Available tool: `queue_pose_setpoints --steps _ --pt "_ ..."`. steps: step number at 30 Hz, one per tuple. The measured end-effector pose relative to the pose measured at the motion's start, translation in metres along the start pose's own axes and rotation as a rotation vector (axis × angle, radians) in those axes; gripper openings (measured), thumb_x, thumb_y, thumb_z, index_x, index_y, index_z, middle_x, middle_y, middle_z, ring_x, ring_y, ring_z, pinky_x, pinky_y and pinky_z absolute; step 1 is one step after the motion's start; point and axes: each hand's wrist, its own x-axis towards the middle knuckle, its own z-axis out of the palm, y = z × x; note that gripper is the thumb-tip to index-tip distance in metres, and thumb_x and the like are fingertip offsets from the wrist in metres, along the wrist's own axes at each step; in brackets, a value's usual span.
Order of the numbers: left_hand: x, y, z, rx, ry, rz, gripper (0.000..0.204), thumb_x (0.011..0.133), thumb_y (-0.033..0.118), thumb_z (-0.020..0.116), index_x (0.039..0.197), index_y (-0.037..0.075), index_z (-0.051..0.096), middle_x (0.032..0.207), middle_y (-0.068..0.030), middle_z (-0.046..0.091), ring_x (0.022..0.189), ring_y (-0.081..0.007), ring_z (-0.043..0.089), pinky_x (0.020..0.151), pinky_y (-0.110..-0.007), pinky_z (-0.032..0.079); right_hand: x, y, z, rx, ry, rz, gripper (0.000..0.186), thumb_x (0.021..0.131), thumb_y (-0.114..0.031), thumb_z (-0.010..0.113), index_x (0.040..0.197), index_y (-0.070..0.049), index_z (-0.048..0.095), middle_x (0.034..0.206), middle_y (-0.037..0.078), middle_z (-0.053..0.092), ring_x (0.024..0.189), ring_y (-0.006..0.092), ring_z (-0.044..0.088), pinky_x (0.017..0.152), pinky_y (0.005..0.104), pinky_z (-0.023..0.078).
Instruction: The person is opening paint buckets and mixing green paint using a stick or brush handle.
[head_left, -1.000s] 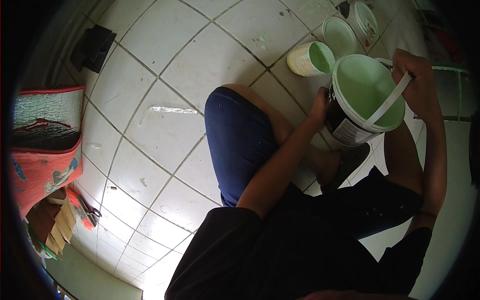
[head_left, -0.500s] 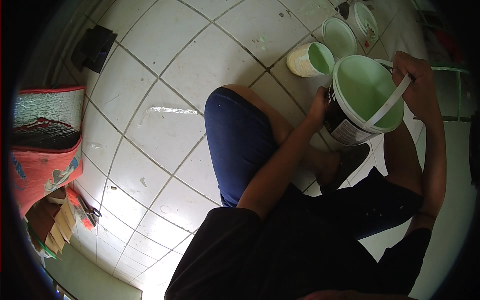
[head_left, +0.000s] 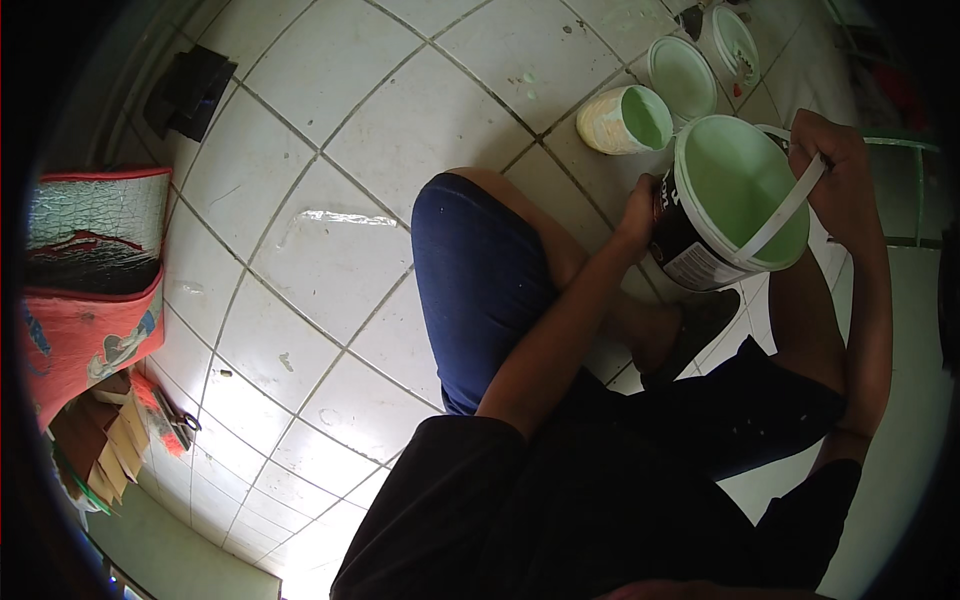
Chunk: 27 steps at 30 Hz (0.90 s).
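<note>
A black-and-white bucket (head_left: pixel 695 240) with pale green paint coating its inside is tilted toward me above my crossed legs. My left hand (head_left: pixel 640 215) grips its left side, fingers partly hidden behind it. My right hand (head_left: pixel 830 165) is closed around its white handle (head_left: pixel 780 215) at the right. Just beyond the bucket, a cream container (head_left: pixel 600 125) of green paint and a round green-stained lid (head_left: pixel 680 75) are on the tiled floor.
Another paint-stained lid or container (head_left: pixel 733 45) is at the back. A red foil-lined bag (head_left: pixel 95 340), cardboard pieces (head_left: pixel 110 450) and an orange item (head_left: pixel 165 425) lie at left. A dark object (head_left: pixel 190 95) is upper left; green metal rails (head_left: pixel 917 190) at right.
Both hands still hold the bucket. It and my right hand have shifted very slightly downward in the picture.
</note>
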Motion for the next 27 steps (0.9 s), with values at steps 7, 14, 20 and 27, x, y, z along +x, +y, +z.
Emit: queue_pose_setpoints --steps 7,14,20,27 --pt "-0.0015 0.0020 -0.0001 0.031 0.018 0.027 0.048 0.099 0.047 0.034 0.105 0.007 0.061 0.097 -0.0102 0.066 0.087 -0.0216 0.059 0.083 -0.039 0.049 0.0016 -0.0056 0.0006 -0.020 -0.008 -0.001 0.023 0.074 0.008 0.053 0.071 -0.001 0.032 0.062 0.004 0.030 0.058 0.0103 0.029 0.053 0.0314 0.027" --pt "-0.0028 0.0039 0.0028 0.023 0.011 0.035 0.049 0.099 0.047 0.035 0.106 0.007 0.061 0.095 -0.0097 0.067 0.085 -0.0209 0.060 0.081 -0.036 0.049 0.0000 -0.0031 -0.0021 -0.016 -0.020 0.013 0.024 0.074 0.008 0.052 0.071 -0.002 0.031 0.063 0.004 0.031 0.059 0.0103 0.028 0.053 0.0308 0.027" --pt "-0.0057 0.0059 0.0033 0.029 0.015 -0.001 0.055 0.098 0.044 0.034 0.117 0.001 0.062 0.102 -0.0092 0.068 0.090 -0.0188 0.061 0.089 -0.033 0.047 -0.0037 0.0023 -0.0036 -0.013 0.004 -0.017 0.024 0.074 0.009 0.052 0.071 -0.002 0.031 0.064 0.003 0.030 0.060 0.0097 0.028 0.054 0.0302 0.027" --pt "-0.0047 0.0054 0.0030 -0.012 0.013 -0.011 0.056 0.098 0.044 0.034 0.120 0.001 0.062 0.106 -0.0111 0.068 0.094 -0.0192 0.062 0.092 -0.034 0.047 -0.0015 -0.0031 -0.0023 -0.018 0.002 0.008 0.024 0.074 0.010 0.052 0.071 -0.002 0.031 0.064 0.003 0.030 0.060 0.0088 0.029 0.054 0.0301 0.027"
